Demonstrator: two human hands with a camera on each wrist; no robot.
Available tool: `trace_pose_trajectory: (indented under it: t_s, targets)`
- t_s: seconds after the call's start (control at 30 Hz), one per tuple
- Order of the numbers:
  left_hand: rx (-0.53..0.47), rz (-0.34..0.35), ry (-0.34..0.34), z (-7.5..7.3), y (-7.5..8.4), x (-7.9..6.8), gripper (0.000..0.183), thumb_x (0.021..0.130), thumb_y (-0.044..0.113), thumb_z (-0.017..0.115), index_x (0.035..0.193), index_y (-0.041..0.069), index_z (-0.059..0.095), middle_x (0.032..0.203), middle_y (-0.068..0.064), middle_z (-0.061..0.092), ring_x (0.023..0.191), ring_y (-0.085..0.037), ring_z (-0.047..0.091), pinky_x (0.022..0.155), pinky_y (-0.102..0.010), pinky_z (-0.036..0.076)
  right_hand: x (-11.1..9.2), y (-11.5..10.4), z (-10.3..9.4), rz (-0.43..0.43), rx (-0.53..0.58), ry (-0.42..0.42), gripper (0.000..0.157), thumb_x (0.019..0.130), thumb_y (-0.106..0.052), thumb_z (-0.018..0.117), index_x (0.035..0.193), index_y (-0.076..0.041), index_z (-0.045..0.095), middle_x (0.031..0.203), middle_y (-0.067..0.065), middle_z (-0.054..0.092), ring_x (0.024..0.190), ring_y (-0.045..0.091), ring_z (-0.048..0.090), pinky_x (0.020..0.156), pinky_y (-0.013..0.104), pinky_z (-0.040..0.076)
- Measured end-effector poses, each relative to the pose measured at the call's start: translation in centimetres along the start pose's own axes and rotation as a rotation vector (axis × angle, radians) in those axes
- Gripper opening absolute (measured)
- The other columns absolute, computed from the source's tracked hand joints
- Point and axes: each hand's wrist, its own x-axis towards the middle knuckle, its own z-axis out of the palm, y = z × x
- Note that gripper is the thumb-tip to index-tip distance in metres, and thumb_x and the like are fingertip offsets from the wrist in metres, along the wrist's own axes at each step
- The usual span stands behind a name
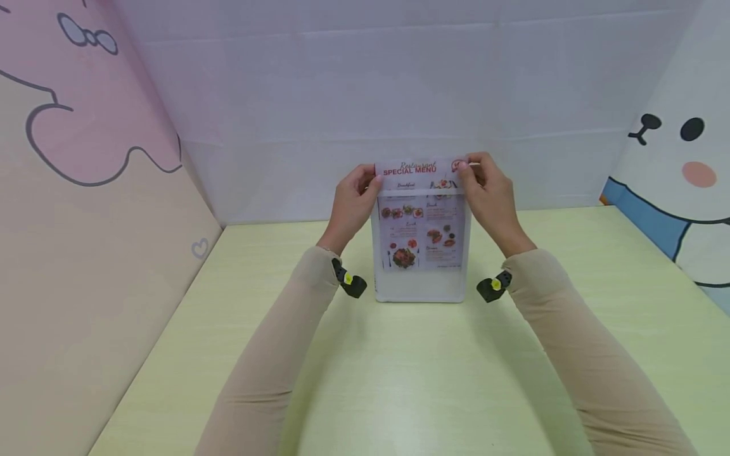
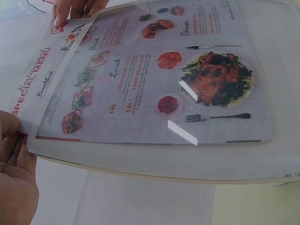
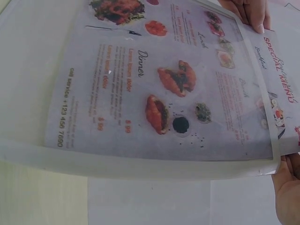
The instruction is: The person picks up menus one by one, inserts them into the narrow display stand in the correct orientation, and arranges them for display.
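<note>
A printed menu sheet [image 1: 419, 172] sits partly inside a clear-fronted white sign holder [image 1: 421, 286], its top strip standing out above the holder's upper edge. My left hand [image 1: 356, 199] pinches the sheet's upper left edge between thumb and fingers. At the upper right corner, my right hand [image 1: 492, 193] pinches it the same way, thumb in front. In the left wrist view, the menu [image 2: 154, 79] shows behind the clear panel, with bare white holder below its lower edge. The right wrist view has the right hand [image 3: 288, 190] at the sheet's corner beside the holder's rim.
The holder stands upright on a pale yellow-green table [image 1: 399, 373], near its back edge. A white cloth wall [image 1: 399, 95] rises behind. Printed cartoon panels flank the table at left [image 1: 85, 209] and right [image 1: 690, 177]. Small black wrist cameras hang below both cuffs.
</note>
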Motion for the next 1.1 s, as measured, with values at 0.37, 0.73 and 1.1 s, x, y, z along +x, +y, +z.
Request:
trace_pose_trajectory:
  t_s: [0.37,0.73,1.1]
  targets:
    - [-0.018,-0.001,0.000,0.0,-1.1,0.6,0.026,0.099,0.017,0.053,0.120,0.004,0.060,0.115,-0.012,0.066,0.095,-0.018,0.062,0.081,-0.025,0.049,0.0,0.0,0.1,-0.001,-0.021,0.008,0.036,0.103,-0.036,0.041,0.121,-0.005,0.050,0.125,0.015,0.062,0.114,0.026,0.058,0.100,0.045,0.043]
    - [-0.023,0.022,-0.007,-0.1,-1.8,0.8,0.027,0.099,0.022,0.054,0.121,0.006,0.060,0.112,-0.009,0.066,0.092,-0.016,0.062,0.082,-0.027,0.050,-0.1,-0.1,0.1,-0.018,-0.050,0.030,0.034,0.103,-0.031,0.043,0.118,-0.004,0.054,0.117,0.012,0.064,0.101,0.017,0.058,0.087,0.029,0.044]
    - [-0.043,-0.012,-0.001,-0.1,-1.6,0.9,0.027,0.100,0.016,0.052,0.123,0.002,0.058,0.117,-0.015,0.065,0.095,-0.019,0.061,0.080,-0.025,0.048,-0.3,-0.1,0.1,-0.032,-0.058,0.040,0.032,0.102,-0.028,0.045,0.115,-0.002,0.056,0.112,0.015,0.065,0.093,0.010,0.055,0.079,0.022,0.041]
